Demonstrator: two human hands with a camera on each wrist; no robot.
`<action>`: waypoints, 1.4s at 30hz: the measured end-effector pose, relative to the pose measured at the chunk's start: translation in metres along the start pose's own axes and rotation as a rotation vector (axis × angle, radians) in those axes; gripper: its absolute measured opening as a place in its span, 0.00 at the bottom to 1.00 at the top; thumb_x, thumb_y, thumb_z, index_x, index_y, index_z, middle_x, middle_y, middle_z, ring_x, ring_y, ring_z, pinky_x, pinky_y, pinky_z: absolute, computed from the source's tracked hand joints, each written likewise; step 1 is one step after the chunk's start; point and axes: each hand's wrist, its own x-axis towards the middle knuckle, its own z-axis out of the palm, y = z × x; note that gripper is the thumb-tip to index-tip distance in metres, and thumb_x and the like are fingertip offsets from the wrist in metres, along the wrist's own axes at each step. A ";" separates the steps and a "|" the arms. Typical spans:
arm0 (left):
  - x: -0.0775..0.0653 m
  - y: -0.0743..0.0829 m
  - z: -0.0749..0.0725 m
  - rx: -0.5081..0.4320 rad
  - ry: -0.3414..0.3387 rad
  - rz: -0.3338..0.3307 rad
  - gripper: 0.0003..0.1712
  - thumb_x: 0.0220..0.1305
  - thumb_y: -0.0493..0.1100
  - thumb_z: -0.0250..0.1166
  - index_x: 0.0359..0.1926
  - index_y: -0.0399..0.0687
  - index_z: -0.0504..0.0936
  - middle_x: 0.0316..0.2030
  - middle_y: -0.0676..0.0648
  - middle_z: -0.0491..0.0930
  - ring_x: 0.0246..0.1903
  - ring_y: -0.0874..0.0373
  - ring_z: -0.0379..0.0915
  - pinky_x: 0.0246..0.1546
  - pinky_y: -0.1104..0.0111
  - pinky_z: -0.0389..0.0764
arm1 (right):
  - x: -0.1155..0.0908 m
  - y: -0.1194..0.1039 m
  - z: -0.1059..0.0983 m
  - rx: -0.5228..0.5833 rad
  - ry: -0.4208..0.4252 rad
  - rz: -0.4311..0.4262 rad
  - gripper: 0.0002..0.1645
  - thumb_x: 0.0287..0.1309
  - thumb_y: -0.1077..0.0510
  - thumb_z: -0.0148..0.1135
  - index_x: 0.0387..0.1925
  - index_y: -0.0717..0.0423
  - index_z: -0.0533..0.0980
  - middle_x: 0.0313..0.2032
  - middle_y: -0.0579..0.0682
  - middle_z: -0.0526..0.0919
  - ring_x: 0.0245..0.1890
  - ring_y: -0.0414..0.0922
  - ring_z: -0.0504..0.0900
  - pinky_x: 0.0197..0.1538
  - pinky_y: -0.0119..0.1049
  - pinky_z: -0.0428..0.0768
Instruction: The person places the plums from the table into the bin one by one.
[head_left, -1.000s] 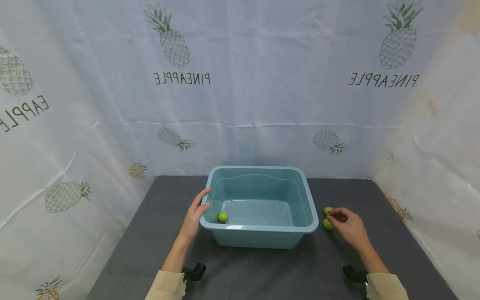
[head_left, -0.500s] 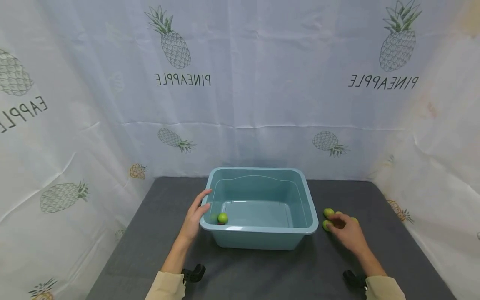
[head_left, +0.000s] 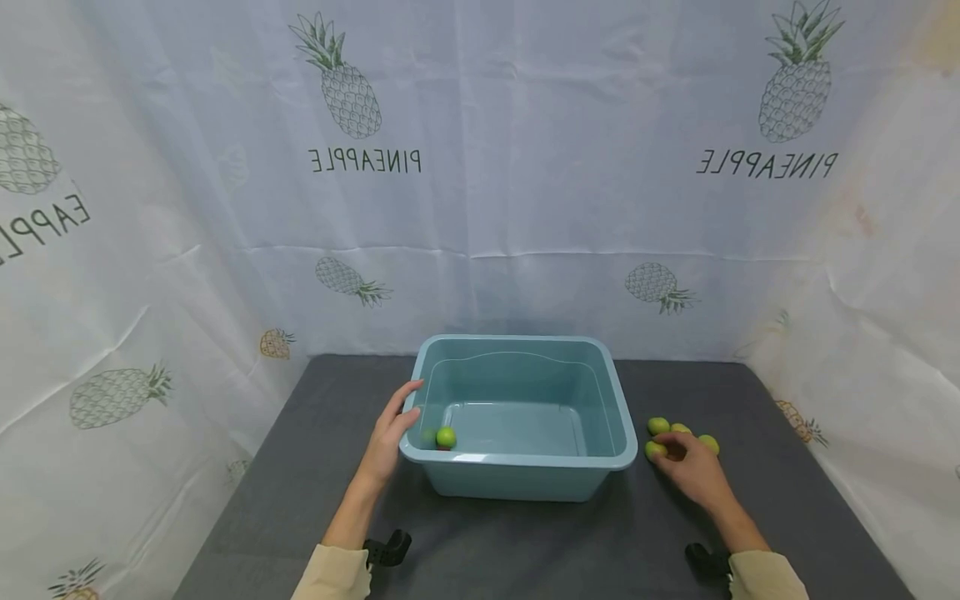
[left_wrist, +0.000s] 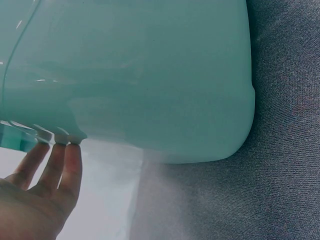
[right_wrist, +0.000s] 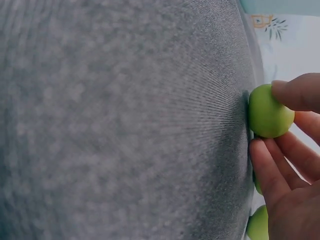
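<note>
A light blue plastic basin (head_left: 517, 482) stands on the dark grey cloth. At its left rim my left hand (head_left: 384, 442) holds on, with fingertips tucked under the lip in the left wrist view. Inside the basin, near that hand, is a round green fruit (head_left: 446, 437); a bit of something reddish shows below it. To the right of the basin, my right hand (head_left: 696, 479) has its thumb and fingers around a small round green fruit (right_wrist: 270, 112) close to the cloth. Several like it lie just beyond, among them one fruit (head_left: 658, 426) behind and another fruit (head_left: 708, 444) to the right.
The grey cloth (head_left: 277, 517) covers the table. White curtains (head_left: 525, 167) printed with pineapples hang behind and along both sides. A black wrist mount (head_left: 388, 547) sits on the left wrist, a similar mount (head_left: 707, 562) on the right.
My right hand has shifted a little nearer and lower, onto the closest fruit, and fruits that it covered before now show behind it. The left hand and basin have stayed put.
</note>
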 end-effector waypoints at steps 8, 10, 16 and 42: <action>0.001 0.001 0.000 -0.002 -0.002 -0.005 0.26 0.79 0.44 0.47 0.74 0.50 0.66 0.77 0.41 0.53 0.75 0.41 0.49 0.67 0.37 0.51 | 0.002 -0.006 -0.005 0.042 0.009 -0.005 0.18 0.57 0.64 0.73 0.47 0.70 0.80 0.44 0.63 0.83 0.40 0.53 0.84 0.40 0.31 0.79; 0.001 0.000 0.000 -0.003 -0.003 -0.005 0.26 0.79 0.44 0.47 0.74 0.49 0.65 0.77 0.41 0.53 0.75 0.40 0.49 0.67 0.37 0.51 | 0.002 -0.009 -0.007 0.044 0.008 -0.012 0.19 0.57 0.64 0.73 0.48 0.70 0.79 0.45 0.65 0.83 0.41 0.55 0.84 0.40 0.30 0.79; 0.002 0.000 0.000 -0.003 -0.006 -0.009 0.26 0.79 0.44 0.47 0.74 0.49 0.65 0.78 0.40 0.52 0.75 0.40 0.50 0.67 0.37 0.53 | 0.004 -0.023 -0.014 0.053 0.012 -0.025 0.21 0.59 0.62 0.72 0.51 0.69 0.79 0.49 0.65 0.82 0.47 0.59 0.83 0.42 0.28 0.79; 0.000 -0.001 -0.001 0.001 -0.001 -0.022 0.27 0.78 0.46 0.48 0.74 0.50 0.65 0.77 0.42 0.53 0.74 0.40 0.51 0.66 0.37 0.54 | 0.013 -0.076 -0.044 0.006 -0.012 -0.081 0.21 0.62 0.58 0.71 0.53 0.64 0.79 0.48 0.61 0.82 0.45 0.55 0.83 0.45 0.47 0.82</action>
